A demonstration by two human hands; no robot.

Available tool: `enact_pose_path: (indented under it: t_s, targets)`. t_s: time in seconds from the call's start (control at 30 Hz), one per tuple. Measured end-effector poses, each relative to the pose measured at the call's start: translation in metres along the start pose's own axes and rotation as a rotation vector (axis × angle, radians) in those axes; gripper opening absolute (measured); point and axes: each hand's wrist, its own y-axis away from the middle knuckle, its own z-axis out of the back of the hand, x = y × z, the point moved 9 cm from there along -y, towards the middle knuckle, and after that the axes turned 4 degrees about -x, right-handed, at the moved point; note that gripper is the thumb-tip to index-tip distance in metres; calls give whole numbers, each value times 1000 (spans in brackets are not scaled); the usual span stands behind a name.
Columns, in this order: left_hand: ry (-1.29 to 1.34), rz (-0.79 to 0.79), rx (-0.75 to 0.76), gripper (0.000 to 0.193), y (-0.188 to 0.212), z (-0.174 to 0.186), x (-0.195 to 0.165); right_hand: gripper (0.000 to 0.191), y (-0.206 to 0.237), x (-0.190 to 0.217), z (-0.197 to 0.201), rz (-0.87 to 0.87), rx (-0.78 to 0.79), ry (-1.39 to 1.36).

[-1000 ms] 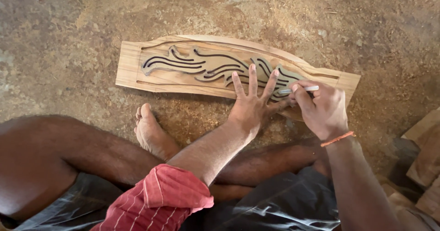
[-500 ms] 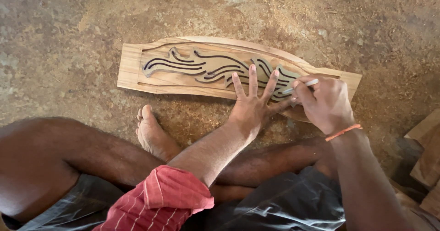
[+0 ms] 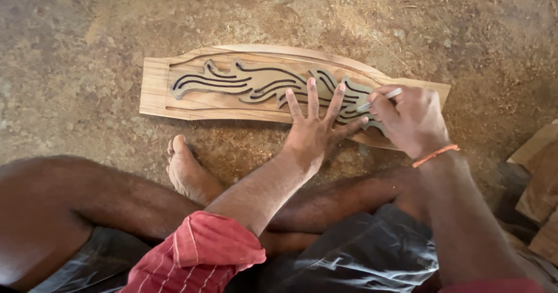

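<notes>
Carved wooden panel (image 3: pixel 174 86), long, pale, with a dark cut-out scroll template (image 3: pixel 250 84) laid on it, lies on the sawdust-strewn earth floor (image 3: pixel 87 37) at twelve o'clock from the crossed legs. Left hand (image 3: pixel 317 127): fingers splayed, pressing flat, grasping nothing; best kept firm so the template cannot slip. Right hand (image 3: pixel 412 121), at three o'clock of it, pinches a slim white pencil (image 3: pixel 381 98), tip hugging the template edge.

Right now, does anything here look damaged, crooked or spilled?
Nothing stands out. The wooden panel lies flat on the dusty ground, the stencil under the spread left hand; the right hand holds a pencil.
</notes>
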Motion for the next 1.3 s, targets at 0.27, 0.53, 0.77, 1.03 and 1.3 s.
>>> enact_pose_path:
  t_s: [0.27, 0.53, 0.77, 1.03, 1.3]
  targets:
    - [-43, 5, -30, 121, -3, 0, 1, 25, 5, -7, 17, 52, -69, -56]
    - [-31, 8, -15, 118, -4, -2, -2, 27, 11, -30, 17, -133, -52, 41]
    - [-21, 23, -45, 117, -4, 2, -1, 26, 17, -27, 25, -50, -121, -66]
    - [10, 11, -26, 112, -5, -1, -2, 27, 21, -39, 26, -129, -71, 45]
    - [-13, 0, -6, 115, -3, -2, -2, 25, 22, -38, 28, -25, -115, -4]
